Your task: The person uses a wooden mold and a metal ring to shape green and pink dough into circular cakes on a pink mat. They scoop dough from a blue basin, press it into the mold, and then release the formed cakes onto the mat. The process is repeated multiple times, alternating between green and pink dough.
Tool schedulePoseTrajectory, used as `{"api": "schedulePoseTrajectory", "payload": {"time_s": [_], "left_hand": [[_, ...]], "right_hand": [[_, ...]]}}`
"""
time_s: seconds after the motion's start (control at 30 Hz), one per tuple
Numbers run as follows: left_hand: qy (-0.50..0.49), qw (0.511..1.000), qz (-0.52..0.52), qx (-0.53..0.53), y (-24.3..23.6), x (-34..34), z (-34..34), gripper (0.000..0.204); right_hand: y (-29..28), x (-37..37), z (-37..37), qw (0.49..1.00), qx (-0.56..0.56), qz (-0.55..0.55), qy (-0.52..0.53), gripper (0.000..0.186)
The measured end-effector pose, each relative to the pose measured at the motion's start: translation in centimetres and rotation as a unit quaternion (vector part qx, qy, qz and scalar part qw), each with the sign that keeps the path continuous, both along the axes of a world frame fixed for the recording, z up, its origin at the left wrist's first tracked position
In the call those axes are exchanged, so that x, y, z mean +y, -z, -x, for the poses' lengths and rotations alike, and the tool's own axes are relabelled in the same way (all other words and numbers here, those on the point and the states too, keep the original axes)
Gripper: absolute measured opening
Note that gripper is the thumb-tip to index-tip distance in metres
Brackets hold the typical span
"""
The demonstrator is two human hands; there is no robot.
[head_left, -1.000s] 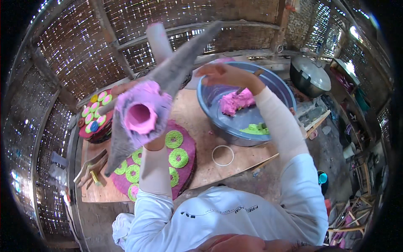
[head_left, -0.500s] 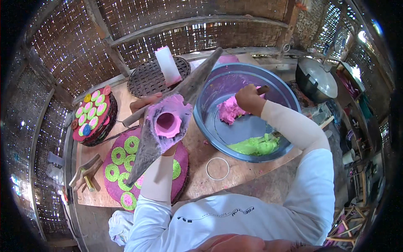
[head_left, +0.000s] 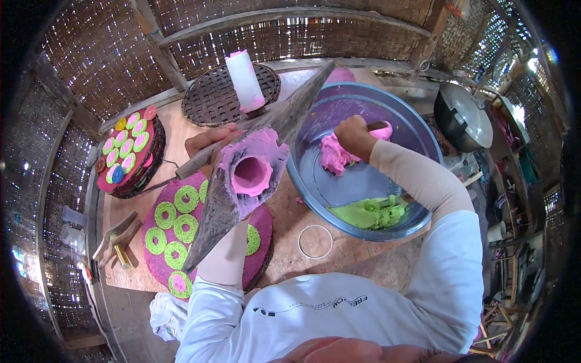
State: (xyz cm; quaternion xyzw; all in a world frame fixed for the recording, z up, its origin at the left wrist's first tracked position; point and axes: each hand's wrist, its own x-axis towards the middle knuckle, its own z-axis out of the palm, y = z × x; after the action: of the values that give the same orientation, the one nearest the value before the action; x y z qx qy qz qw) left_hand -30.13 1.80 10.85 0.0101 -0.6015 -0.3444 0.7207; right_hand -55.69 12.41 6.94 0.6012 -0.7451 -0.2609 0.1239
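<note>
My left hand [head_left: 204, 143] is closed around a worn wooden press [head_left: 218, 215], a long plank tilted across the view. Its round middle hole is smeared with pink dough [head_left: 275, 151] around the rim. Over the blue basin [head_left: 423, 133], my right hand [head_left: 356, 138] grips a short brown wooden stick, probably a spatula handle [head_left: 377, 125], with pink dough beside its end. Pink dough [head_left: 334, 156] lies under that hand in the basin, and green dough [head_left: 369, 213] sits at the near side. Whatever the stick's lower end touches is hidden.
A purple round board [head_left: 154, 260] bears green rings, some with pink centres. Farther left stands a round tray [head_left: 144, 169] of pink-and-green pieces. A white cylinder [head_left: 245, 81] rests on a woven tray [head_left: 206, 97]. A thin white ring [head_left: 315, 242], forked wood [head_left: 115, 239] and a lidded pot [head_left: 463, 118] are around.
The view has shifted slightly. My right hand has turned a little within the basin, and more pink dough shows beside the stick. The press stays in my left hand.
</note>
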Motion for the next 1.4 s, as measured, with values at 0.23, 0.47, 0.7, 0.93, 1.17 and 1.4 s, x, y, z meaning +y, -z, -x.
{"api": "schedulePoseTrajectory", "payload": {"time_s": [0.23,0.47,0.7,0.93,1.17,1.4], "left_hand": [[-0.01,0.998,-0.006,-0.056,-1.6,1.7,-2.6,0.038],[-0.05,0.995,0.01,-0.083,-1.5,1.1,-3.9,0.03],[0.004,0.99,-0.124,-0.069,0.1,0.1,-4.8,0.028],[-0.08,0.985,-0.112,-0.104,-1.9,2.3,-6.7,0.026],[-0.191,0.956,0.02,-0.22,-0.9,0.8,-8.6,0.044],[-0.069,0.984,-0.089,-0.14,-0.4,1.4,-8.5,0.035]], "right_hand": [[2.4,2.2,-4.2,0.996,0.077,0.015,-0.029,0.01],[0.6,6.5,-7.3,0.998,0.001,-0.026,-0.051,0.015],[0.8,5.7,-6.7,0.986,0.049,0.085,-0.135,0.009],[2.2,2.4,-6.3,0.992,0.11,0.05,-0.033,0.009],[2.9,2.2,-4.3,0.992,0.086,0.088,-0.027,0.008],[0.4,6.1,-8.6,0.999,-0.041,0.001,-0.022,0.014]]}}
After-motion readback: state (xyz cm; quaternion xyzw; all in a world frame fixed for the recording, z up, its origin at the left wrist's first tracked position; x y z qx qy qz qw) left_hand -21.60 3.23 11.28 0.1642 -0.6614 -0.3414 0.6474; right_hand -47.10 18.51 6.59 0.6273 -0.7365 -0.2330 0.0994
